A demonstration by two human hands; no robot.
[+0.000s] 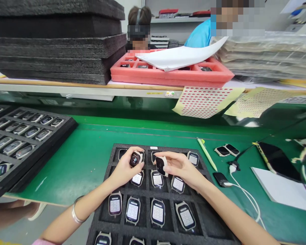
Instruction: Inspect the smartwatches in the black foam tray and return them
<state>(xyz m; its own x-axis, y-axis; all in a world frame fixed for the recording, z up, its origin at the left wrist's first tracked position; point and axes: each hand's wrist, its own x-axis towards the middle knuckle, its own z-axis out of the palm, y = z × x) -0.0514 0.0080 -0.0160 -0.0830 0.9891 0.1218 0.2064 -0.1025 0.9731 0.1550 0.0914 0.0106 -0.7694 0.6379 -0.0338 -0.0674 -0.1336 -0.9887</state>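
A black foam tray (112,170) lies in front of me on the green mat, its pockets filled with several smartwatch bodies whose screens are lit. My left hand (124,170) is closed around one watch body (135,159) with a dark, colourful screen, held just above the tray's far rows. My right hand (180,166) grips a second watch body (160,165) with a dark screen, tilted toward the left one. The two watches are close together but apart. A silver bangle (76,212) circles my left wrist.
A second black tray (53,139) of watches sits at the left. A green pen (206,153), loose watch bodies (226,149), a charging cable (244,194), a phone (277,161) and white paper (283,189) lie right. A shelf holds black foam stacks (56,44) and a red tray (168,76). Two people sit behind.
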